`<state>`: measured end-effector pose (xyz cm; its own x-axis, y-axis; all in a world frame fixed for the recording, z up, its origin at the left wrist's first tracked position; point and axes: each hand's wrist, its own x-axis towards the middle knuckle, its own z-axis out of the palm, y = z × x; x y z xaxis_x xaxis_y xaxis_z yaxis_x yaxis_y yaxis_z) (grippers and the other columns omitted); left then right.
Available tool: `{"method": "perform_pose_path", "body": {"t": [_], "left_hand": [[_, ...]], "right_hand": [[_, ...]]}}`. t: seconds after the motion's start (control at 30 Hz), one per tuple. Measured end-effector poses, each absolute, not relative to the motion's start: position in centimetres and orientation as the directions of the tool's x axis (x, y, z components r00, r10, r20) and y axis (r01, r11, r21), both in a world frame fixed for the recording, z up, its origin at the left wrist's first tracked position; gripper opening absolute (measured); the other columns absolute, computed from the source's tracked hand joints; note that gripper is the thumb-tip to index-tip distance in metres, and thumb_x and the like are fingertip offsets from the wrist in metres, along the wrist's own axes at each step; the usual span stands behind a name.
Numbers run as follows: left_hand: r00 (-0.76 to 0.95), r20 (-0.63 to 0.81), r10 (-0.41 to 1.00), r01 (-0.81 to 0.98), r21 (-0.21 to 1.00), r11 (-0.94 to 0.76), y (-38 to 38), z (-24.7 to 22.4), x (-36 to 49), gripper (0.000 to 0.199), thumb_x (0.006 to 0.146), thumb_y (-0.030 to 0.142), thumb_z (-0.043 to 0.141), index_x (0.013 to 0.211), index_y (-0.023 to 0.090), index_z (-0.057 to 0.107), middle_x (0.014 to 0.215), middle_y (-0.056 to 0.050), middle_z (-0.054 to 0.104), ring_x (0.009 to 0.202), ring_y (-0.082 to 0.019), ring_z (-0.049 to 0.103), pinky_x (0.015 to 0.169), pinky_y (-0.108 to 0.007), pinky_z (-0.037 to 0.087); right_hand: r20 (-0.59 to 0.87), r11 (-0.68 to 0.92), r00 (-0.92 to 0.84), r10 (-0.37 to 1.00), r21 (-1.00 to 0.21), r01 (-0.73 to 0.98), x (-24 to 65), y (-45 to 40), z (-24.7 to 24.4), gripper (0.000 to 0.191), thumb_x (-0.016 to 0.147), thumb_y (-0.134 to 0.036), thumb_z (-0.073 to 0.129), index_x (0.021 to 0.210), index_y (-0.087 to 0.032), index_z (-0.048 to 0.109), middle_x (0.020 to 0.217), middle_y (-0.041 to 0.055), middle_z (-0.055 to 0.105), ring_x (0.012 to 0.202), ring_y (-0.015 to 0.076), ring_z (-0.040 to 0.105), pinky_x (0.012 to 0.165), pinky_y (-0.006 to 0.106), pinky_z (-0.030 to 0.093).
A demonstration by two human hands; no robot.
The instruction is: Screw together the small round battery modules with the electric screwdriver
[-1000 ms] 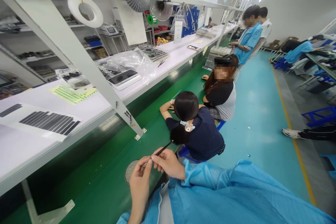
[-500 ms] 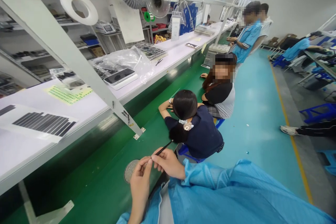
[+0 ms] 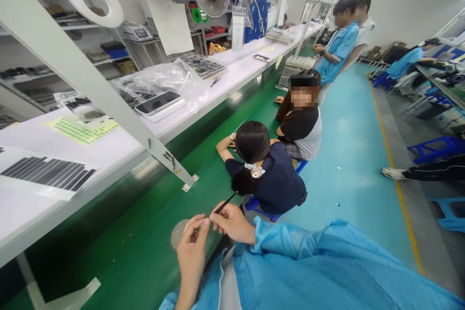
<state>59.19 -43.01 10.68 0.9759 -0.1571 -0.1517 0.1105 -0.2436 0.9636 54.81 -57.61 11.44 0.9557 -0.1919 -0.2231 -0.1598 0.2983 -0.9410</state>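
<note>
The thin tool (image 3: 225,202) is black, the worktop (image 3: 134,256) green, the near jacket (image 3: 308,261) blue, a sheet (image 3: 85,131) yellow with green marks.

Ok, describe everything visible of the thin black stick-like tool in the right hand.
The thin black stick-like tool looks straight, its material unclear. Pinched by the bare right hand, it slants toward the picture's upper right, far end sticking out of the grip. Its near end cannot be made out; whether the bare left hand touches it is unclear.
</note>
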Motion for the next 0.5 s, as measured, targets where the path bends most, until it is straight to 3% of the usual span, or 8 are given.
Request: {"method": "perform_pose_path", "body": {"t": [0.3,0.5], "left_hand": [[0.979,-0.142,-0.146,0.106,0.967,-0.230,-42.4,10.4,59.4,0.051,0.066,0.070,0.081,0.079,0.021,0.077,0.118,-0.012,0.070,0.116,-0.033,0.062,0.086,-0.040,0.051],[0.969,-0.196,-0.152,0.165,0.967,-0.194,-42.6,10.3,59.4,0.054,0.064,0.071,0.081,0.081,0.020,0.078,0.116,-0.013,0.071,0.117,-0.035,0.062,0.100,-0.046,0.051]], "right_hand": [[-0.192,0.254,0.967,-0.166,-0.956,-0.146,54.5,-57.4,10.3,0.044,0.089,-0.058,0.071,0.096,-0.015,0.062,0.066,-0.0028,0.063,0.050,0.0082,0.052,0.049,0.022,0.042],[-0.185,0.296,0.967,-0.178,-0.947,-0.127,54.5,-57.3,10.2,0.047,0.086,-0.059,0.074,0.096,-0.015,0.062,0.066,-0.0030,0.063,0.050,0.0081,0.052,0.048,0.022,0.042]]}}
